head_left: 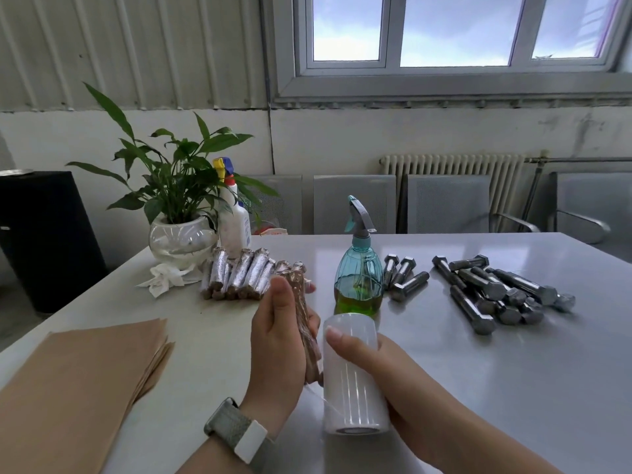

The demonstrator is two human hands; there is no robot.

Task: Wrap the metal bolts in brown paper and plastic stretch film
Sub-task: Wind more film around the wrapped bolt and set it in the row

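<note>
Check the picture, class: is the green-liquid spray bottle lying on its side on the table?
No, the spray bottle stands upright on the table, its trigger head at the top.

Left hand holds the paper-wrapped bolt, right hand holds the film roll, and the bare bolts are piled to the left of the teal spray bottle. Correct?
Not quite. In the head view the bare bolts lie right of the teal spray bottle. The left hand holds the paper-wrapped bolt; the right hand holds the film roll.

No text, label or number can be read; the white spray bottle's (234,224) label is blurred.
</note>
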